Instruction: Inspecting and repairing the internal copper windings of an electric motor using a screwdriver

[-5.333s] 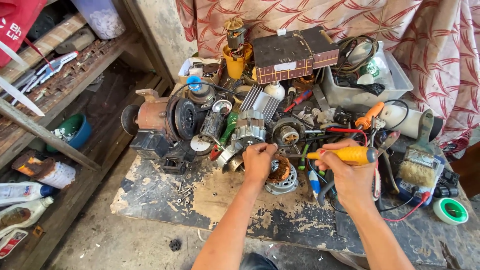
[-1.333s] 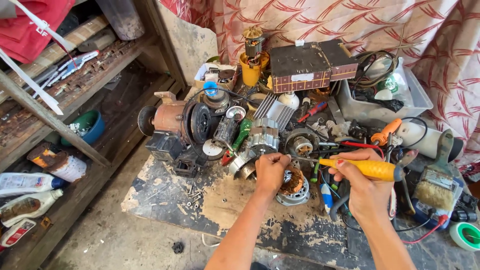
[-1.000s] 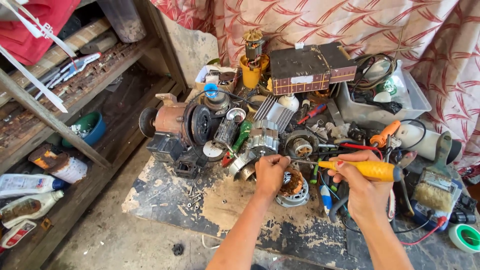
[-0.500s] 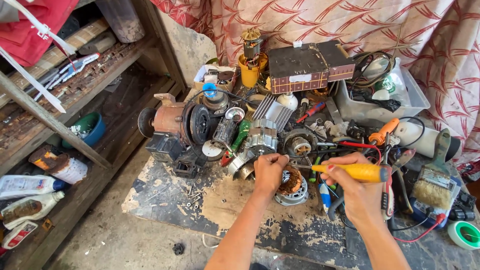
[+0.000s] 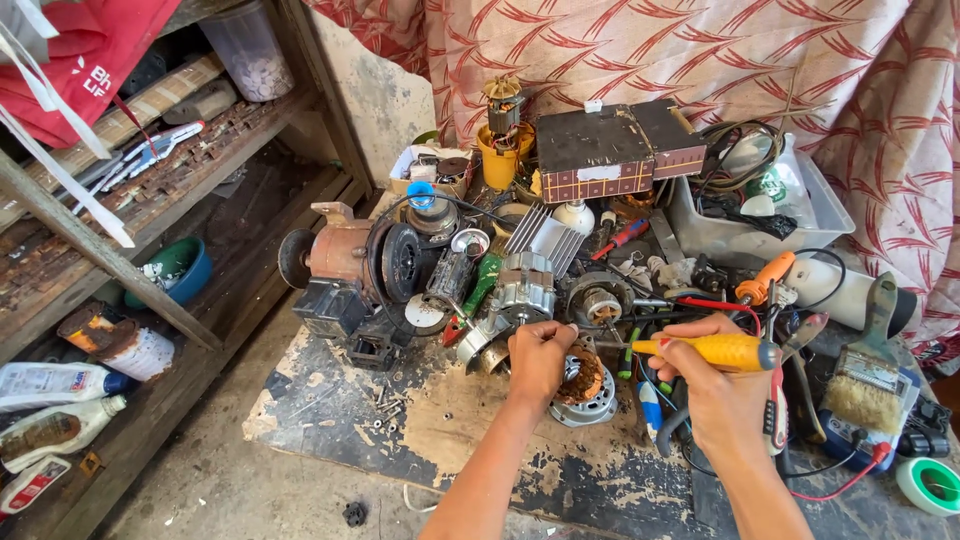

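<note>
My left hand [image 5: 538, 358] rests closed on a round motor stator [image 5: 585, 388] with copper windings, lying on the worn board [image 5: 400, 420]. My right hand [image 5: 712, 385] grips a yellow-handled screwdriver [image 5: 715, 351], held level, its thin shaft pointing left toward the stator and my left fingers. A grey finned motor body [image 5: 522, 290] sits just behind my left hand.
A rusty bench motor [image 5: 345, 262], a dark box [image 5: 605, 150], a yellow motor part [image 5: 500, 145], a grey tray of cables [image 5: 760, 200], an orange-handled tool [image 5: 763, 279], a paintbrush [image 5: 865, 375] and a tape roll [image 5: 930, 485] crowd the work area. Shelves with bottles [image 5: 45, 420] stand left.
The view has shifted slightly. My right hand with the screwdriver has drifted a little left toward the stator. My left hand stays on the stator.
</note>
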